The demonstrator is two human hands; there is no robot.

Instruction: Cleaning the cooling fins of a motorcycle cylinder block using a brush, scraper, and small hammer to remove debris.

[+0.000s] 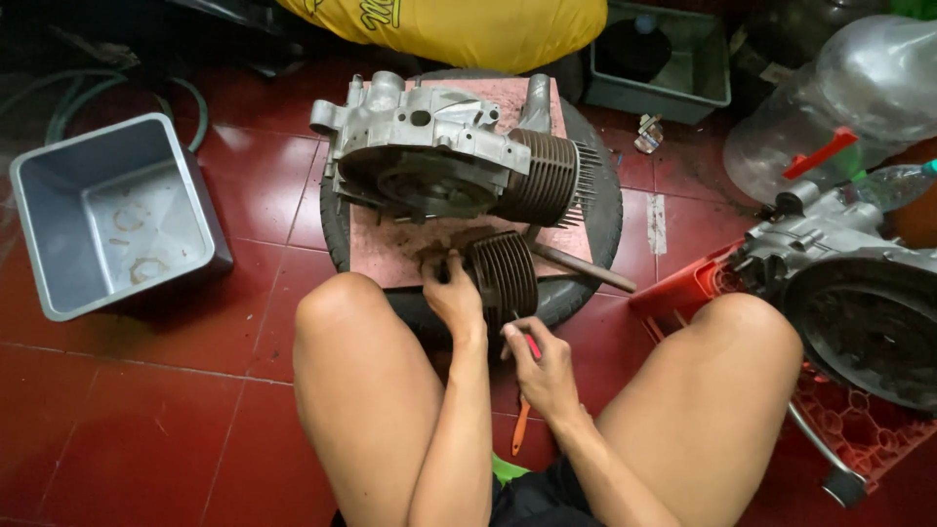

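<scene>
On the floor, between the knees: a person sits on red tiles (146, 390) facing a tyre (610, 210) topped by a reddish board (390, 259)
Left hand: the left hand (451, 293) is curled closed around the near end of a loose finned cylinder (506, 273), fingers wrapped on its rim
Right hand: the right hand (542, 366) is closed in a pinch on a red-handled tool (527, 390), just beside the cylinder's lower edge; the tool's tip is hidden
Finned cylinder: lies on its side at the board's front edge, fins upright, partly over the tyre
Engine case: a grey engine casing (420, 146) with its own finned barrel sits further back on the board
Behind the cylinder: a wooden handle (586, 268) lies across the board's corner
Left side: an empty grey tub (112, 215) stands well apart
Right side: a second engine casing (849, 293) rests on a red crate (859, 429)
</scene>
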